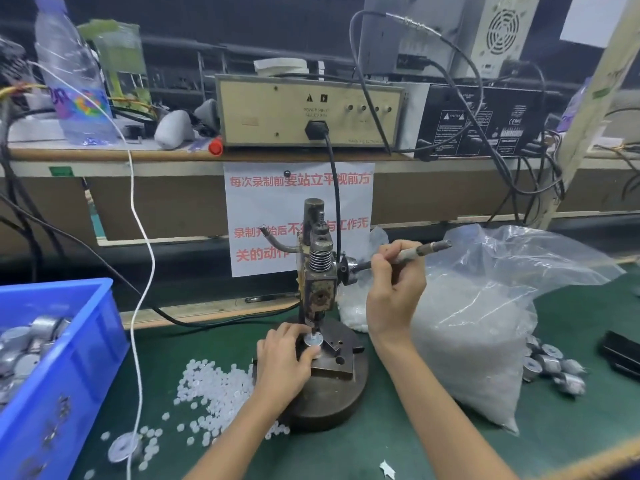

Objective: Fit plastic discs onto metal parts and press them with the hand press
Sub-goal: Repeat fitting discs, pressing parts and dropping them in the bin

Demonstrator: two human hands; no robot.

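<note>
Both forearms come up from the bottom edge toward the press. The part, a small round metal piece with what looks like a pale disc on top, sits on the block of the base, directly under the ram tip. Whether the tip touches it or hangs just above, I cannot tell. My left fingers pinch the part at its near left rim, thumb in front and forefinger curled round the back, so they lie right beside the ram. My right fingers are clenched round the lever, above and to the right of the part and well apart from it. The worry, as I judge it, is that pulling the lever with my left fingertips this close could nip them. If the part sits off-centre or the disc is tilted, the ram could seat it crooked or crush it. Letting go too soon might let the part shift on the block. Loose discs are scattered on the green tabletop just left of the base. A blue bin of metal parts stands at far left. A clear bag, seemingly of more discs, slumps on the right, with a cluster of parts beside it.
</note>
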